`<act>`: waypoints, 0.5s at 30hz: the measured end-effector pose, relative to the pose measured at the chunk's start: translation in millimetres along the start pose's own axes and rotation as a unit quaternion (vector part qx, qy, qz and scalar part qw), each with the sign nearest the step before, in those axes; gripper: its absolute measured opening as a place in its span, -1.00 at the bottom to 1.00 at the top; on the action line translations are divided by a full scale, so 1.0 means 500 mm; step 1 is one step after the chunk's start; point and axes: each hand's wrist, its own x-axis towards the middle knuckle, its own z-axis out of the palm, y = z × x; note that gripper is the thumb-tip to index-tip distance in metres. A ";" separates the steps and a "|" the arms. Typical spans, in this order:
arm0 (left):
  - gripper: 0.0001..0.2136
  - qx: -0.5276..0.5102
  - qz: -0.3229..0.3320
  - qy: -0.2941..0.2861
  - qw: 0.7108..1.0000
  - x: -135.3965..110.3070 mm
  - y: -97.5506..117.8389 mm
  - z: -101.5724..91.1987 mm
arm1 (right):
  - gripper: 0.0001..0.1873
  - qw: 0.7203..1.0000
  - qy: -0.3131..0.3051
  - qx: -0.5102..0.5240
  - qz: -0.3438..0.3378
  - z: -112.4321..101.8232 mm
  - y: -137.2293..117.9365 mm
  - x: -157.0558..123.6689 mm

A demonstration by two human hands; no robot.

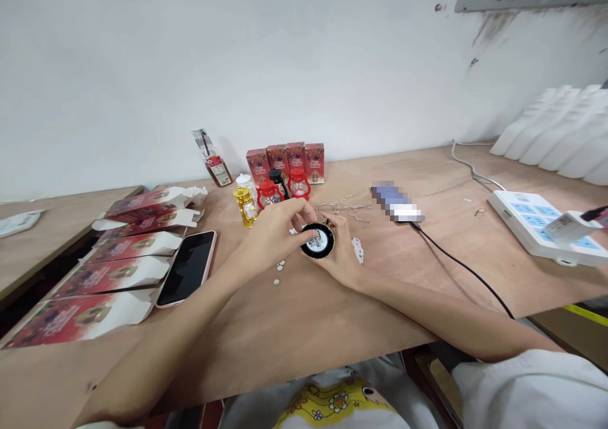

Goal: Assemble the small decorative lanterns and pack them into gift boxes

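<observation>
Both my hands meet over the middle of the wooden table [304,315]. My right hand [342,255] cups a small black lantern [318,241] tipped so its round base with a label faces me. My left hand [278,226] pinches at the upper left edge of that base with closed fingers. Several small white discs [279,270] lie on the table just under my left wrist. Behind my hands stand a gold lantern [246,206], two red lanterns [298,184] and a black one [277,180].
Several flat red-and-white cartons [114,270] lie at the left beside a dark phone [187,268]. Upright red boxes [285,160] line the wall. Thin wire handles [344,208], a cabled device [396,204], a white power strip [536,223] and white bottles [555,131] occupy the right.
</observation>
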 end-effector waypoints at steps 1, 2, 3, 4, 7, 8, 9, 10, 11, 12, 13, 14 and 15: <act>-0.89 -0.017 -0.004 -0.002 1.000 0.001 0.000 0.001 | -0.19 1.000 0.001 0.008 0.003 0.000 -0.002 0.000; -0.89 -0.034 -0.009 -0.004 0.999 0.002 -0.001 0.002 | -0.20 1.000 0.000 0.018 0.010 0.000 -0.004 0.001; -0.88 -0.052 -0.015 -0.005 0.999 0.003 -0.002 0.004 | -0.21 0.999 0.000 0.031 0.022 -0.001 -0.007 0.003; -0.87 -0.070 -0.020 -0.005 0.997 0.006 -0.004 0.005 | -0.22 0.998 0.003 0.044 0.039 -0.001 -0.010 0.004; -0.82 -0.112 -0.028 0.014 0.993 0.015 -0.021 0.008 | -0.24 0.990 0.020 0.076 0.115 0.000 -0.014 0.011; -0.80 -0.116 -0.030 0.027 0.992 0.019 -0.030 0.009 | -0.25 0.987 0.028 0.080 0.139 0.000 -0.014 0.013; -0.79 -0.112 -0.034 0.041 0.992 0.022 -0.041 0.009 | -0.26 0.983 0.037 0.082 0.159 0.000 -0.013 0.015; -0.79 -0.100 -0.040 0.052 0.993 0.026 -0.053 0.009 | -0.27 0.981 0.045 0.081 0.172 -0.001 -0.011 0.017; -0.79 -0.081 -0.045 0.058 0.994 0.029 -0.067 0.010 | -0.27 0.979 0.053 0.078 0.180 -0.001 -0.009 0.019; -0.80 -0.056 -0.047 0.060 0.996 0.032 -0.081 0.012 | -0.26 0.978 0.064 0.072 0.184 -0.002 -0.008 0.020; -0.81 -0.029 -0.046 0.054 0.997 0.034 -0.094 0.016 | -0.26 0.978 0.072 0.065 0.183 -0.003 -0.006 0.022; -0.81 -0.003 -0.042 0.045 0.998 0.035 -0.108 0.022 | -0.25 0.980 0.076 0.058 0.175 -0.004 -0.005 0.023; -0.82 0.018 -0.037 0.030 0.999 0.037 -0.121 0.029 | -0.25 0.982 0.077 0.054 0.165 -0.005 -0.004 0.024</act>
